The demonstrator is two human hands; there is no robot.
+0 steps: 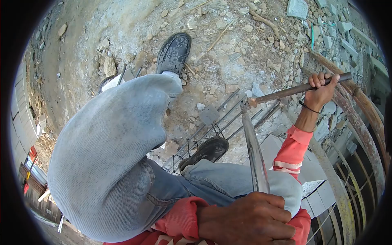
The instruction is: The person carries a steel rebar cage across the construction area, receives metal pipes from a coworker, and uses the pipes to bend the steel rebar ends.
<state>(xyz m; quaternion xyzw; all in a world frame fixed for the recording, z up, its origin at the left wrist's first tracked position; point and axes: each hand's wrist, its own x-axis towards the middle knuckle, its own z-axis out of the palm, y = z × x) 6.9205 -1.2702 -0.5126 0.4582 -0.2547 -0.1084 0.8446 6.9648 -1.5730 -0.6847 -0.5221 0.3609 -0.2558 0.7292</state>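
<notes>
My right hand (320,93), at the upper right, is closed round a dark metal rod (286,92) near its outer end. The rod's other end is rusty orange-brown and lies at the tip of a silver metal bar (254,149); whether they touch or join I cannot tell. Low in the view, my left hand (251,220) is wrapped round the near end of that silver bar, which runs up over my bent leg. Beneath my boot (210,152) lies a frame of thin steel reinforcing bars (222,122) tied with wire.
Stony ground with loose rubble (245,49) spreads ahead of my other shoe (174,53). Rusty pipes (359,98) curve along the right side, beside a yellowish pipe (341,200). Grey blocks (320,198) sit beside my knee. Broken pale slabs (297,9) lie at the upper right.
</notes>
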